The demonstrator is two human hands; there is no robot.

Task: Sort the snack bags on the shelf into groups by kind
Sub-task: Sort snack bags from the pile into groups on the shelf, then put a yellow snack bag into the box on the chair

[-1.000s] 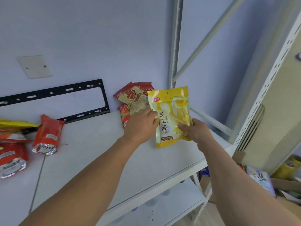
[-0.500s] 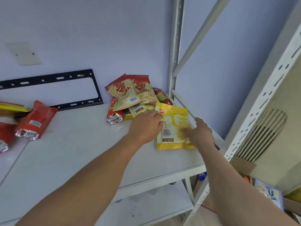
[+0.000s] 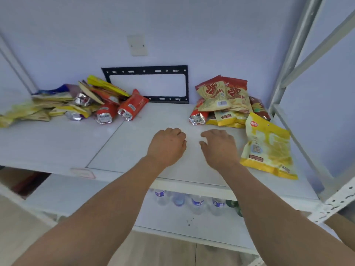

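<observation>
both hands are hovering empty over the bare middle of the white shelf: the left hand is loosely curled, the right hand is half open with fingers spread. the yellow snack bag is lying flat just right of the right hand, in front of the red and beige bag pile. a mixed bag heap is sitting far left. a black wall bracket is hanging behind, and water bottles are standing on the lower shelf.

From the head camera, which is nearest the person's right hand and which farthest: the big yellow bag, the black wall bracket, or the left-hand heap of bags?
1. Big yellow bag, just right of the right hand.
2. Black wall bracket, behind, against the wall.
3. Left-hand heap, far left on the shelf.
</observation>
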